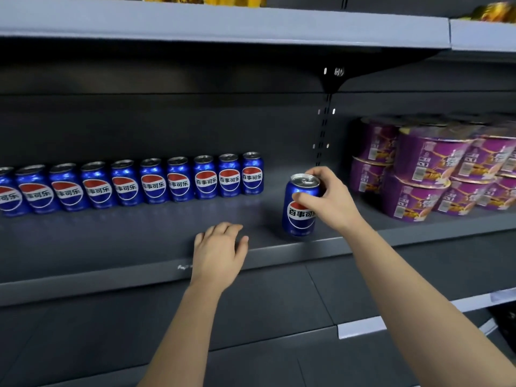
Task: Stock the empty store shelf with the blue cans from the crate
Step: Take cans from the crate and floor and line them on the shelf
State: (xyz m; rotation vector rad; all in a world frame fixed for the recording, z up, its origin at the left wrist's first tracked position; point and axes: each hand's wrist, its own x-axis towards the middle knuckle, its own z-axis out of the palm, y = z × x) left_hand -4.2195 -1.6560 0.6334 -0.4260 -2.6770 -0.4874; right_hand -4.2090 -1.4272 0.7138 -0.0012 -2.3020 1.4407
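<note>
The right hand (pixel 326 202) holds one blue Pepsi can (pixel 300 216) from the side near its top, with the thumb on the front of the can and the fingers curled around the back of the rim. This can is to the right of the row of blue cans (pixel 153 181) and closer to the front edge, well apart from the last can of the row. It leans a little, and I cannot tell if its bottom already touches the dark grey shelf (pixel 111 277). The row of cans stands upright along the back of the shelf, side by side, labels to the front. The left hand (pixel 219 252) is in front of the row, palm down on the front edge of the shelf, fingers relaxed and holding nothing. Far to the right of the row, behind the shelf's upright, purple instant noodle bowls (pixel 435 169) are stacked in two layers
</note>
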